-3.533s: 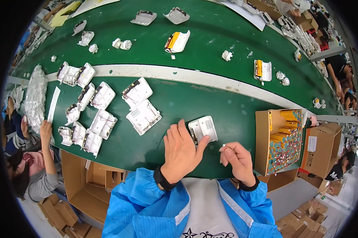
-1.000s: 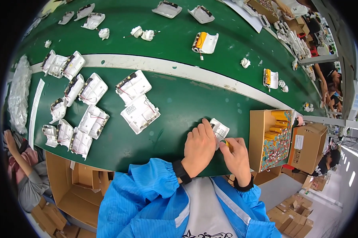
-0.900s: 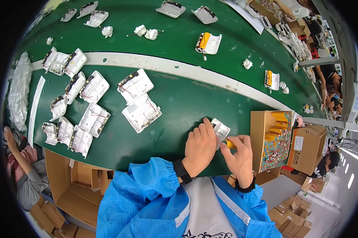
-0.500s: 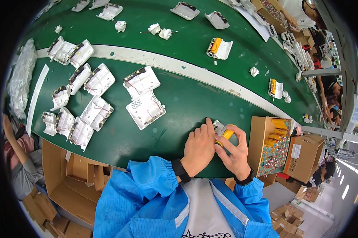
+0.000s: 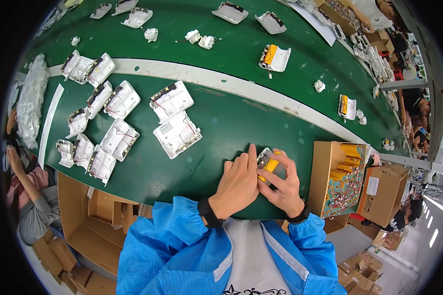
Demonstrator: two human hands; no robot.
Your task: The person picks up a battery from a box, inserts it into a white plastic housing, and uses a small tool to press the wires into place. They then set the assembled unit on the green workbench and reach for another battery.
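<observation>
Over the green table near its front edge, my right hand (image 5: 283,186) pinches a yellow battery pack (image 5: 269,169) between thumb and fingers. The pack sits tilted at a small white plastic housing half (image 5: 262,155) with a dark circuit board along its side. My left hand (image 5: 235,184), back up and index finger stretched forward, grips that housing from the left; its thumb and the part of the housing beneath are hidden. Nearest on the table, to the left, two open white housing halves (image 5: 174,132) lie with thin red wires inside.
A cardboard box (image 5: 318,179) of yellow battery packs stands right of my hands. More white housings (image 5: 118,140) lie grouped at the left. Beyond a pale rail (image 5: 192,74), housings with yellow packs (image 5: 275,58) rest on the green surface. Other people are at both sides.
Both hands have shifted slightly left. The yellow battery pack has turned more upright and lies closer against the housing, with my right fingers now spread along it.
</observation>
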